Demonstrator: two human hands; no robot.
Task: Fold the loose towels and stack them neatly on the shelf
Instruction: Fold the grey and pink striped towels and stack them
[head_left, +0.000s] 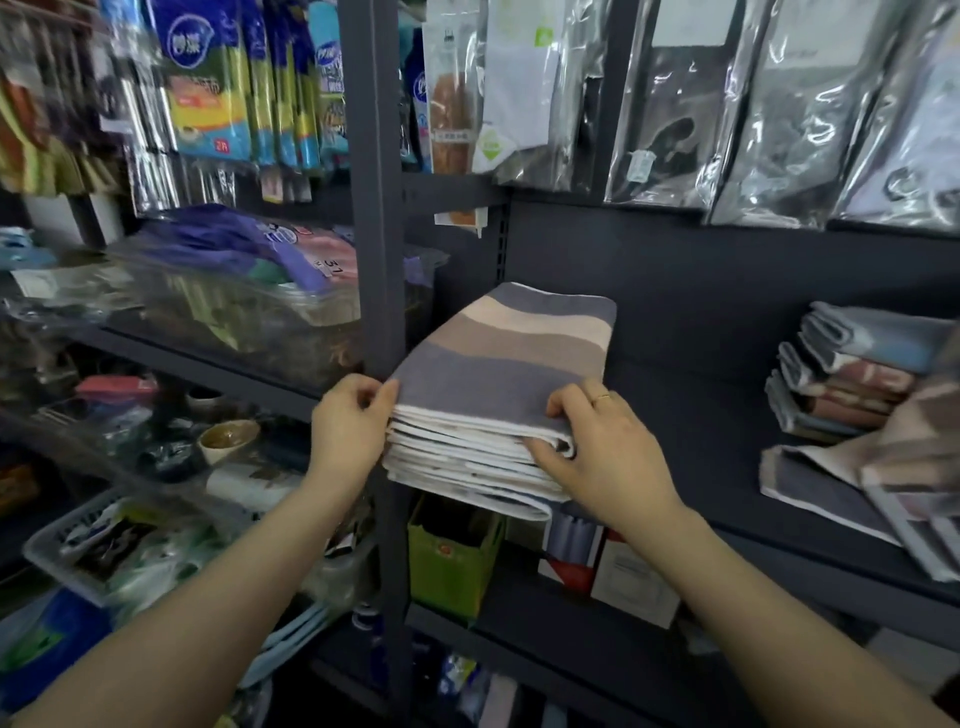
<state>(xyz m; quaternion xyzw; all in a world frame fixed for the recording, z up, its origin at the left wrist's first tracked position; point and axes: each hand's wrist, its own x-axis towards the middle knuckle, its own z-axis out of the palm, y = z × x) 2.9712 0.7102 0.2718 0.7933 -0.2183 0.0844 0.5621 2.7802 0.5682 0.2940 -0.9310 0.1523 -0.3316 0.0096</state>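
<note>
So you had the stack (493, 415) of folded towels sitting on the dark shelf (727, 441), jammed up against the upright post (376, 208) on its left side. No slack there at all, the stack's left edge was basically touching the post. The near edge of the stack hung a bit over the shelf's front lip, with the bottom towel drooping past it.

To the right of the stack you had a good stretch of bare shelf before the next stuff: a second pile (841, 384) of folded towels near the back, and some loose towels (883, 493) sprawled at the front right, spilling over the edge. Behind the stack was open room back to the rear panel. Overhead, bagged goods (779, 130) hung down, but well above the top towel.

Your left hand (348, 421) was at the stack's near left corner, fingers curled and pinching the top towel's edge, thumb on top. Your right hand (587, 441) was at the near right corner, fingers curled over the top layers and thumb tucked into the folds, so it was gripping the stack too. Both hands were on the front edge, the stack between them and stretching away from you.

Below sat a green box (452, 561).
</note>
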